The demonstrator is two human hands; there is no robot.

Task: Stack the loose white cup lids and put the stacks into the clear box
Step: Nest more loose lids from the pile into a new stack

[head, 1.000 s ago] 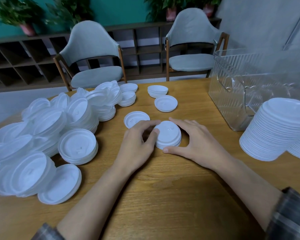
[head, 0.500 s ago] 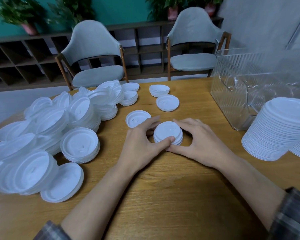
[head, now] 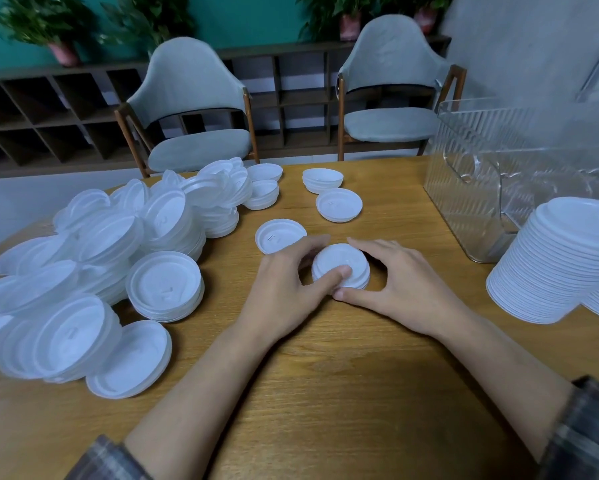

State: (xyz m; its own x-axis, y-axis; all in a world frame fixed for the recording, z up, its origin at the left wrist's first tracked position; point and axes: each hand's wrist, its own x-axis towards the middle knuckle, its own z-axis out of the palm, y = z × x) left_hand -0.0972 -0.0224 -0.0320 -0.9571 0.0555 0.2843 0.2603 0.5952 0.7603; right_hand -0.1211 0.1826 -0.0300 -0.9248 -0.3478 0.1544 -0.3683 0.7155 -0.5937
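Squeezing the small stack of lids (head: 341, 263) from both sides is the job right now. It sits in the middle of the counter (head: 325, 393), with the left hand (head: 284, 292) and right hand (head: 405, 285) curled round it, thumbs on the near side. I think they should press softly and evenly so the lids line up, then lift it level toward the clear box (head: 464, 202) at the right edge.

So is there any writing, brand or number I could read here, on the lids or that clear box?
No readable text anywhere.
The lid stack gripped by the left hand and right hand, and the single lid beside it: faint raised marks only, not legible.
The clear box: ribbed walls, no label in view.
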